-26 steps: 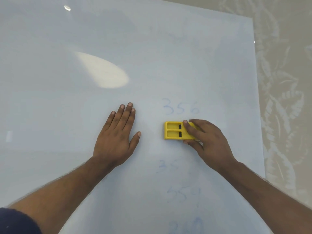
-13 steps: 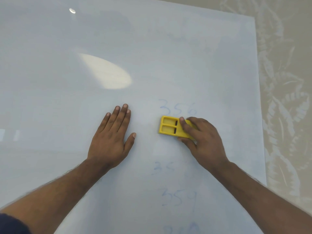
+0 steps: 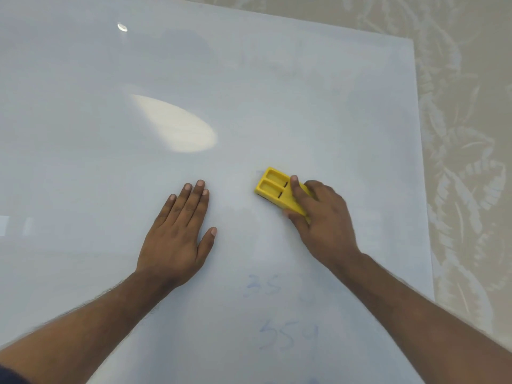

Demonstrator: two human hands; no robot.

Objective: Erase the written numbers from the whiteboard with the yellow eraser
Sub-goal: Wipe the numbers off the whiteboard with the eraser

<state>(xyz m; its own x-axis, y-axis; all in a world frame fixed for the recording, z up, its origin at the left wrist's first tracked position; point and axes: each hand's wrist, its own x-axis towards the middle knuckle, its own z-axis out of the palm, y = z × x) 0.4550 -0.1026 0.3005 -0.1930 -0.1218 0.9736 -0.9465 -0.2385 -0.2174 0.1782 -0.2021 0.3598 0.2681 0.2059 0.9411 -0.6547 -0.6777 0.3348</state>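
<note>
Yellow eraser [image 3: 273, 188], two recessed slots on top, tilted, pressed on whiteboard [image 3: 304, 92], gripped by right hand [image 3: 322, 220]. Left hand [image 3: 177, 234] at 9 o'clock, flat, released. Faint blue numbers [image 3: 288, 335] at 6 o'clock.

A beige surface [image 3: 468, 112] with pale leaf patterns (wall or floor, unclear) fills the right side and top edge.

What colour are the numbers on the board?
Faint blue numbers, seen in the head view.

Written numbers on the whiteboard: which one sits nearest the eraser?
The faint partial "35", just below the yellow eraser; the "354" lies lower.
</note>
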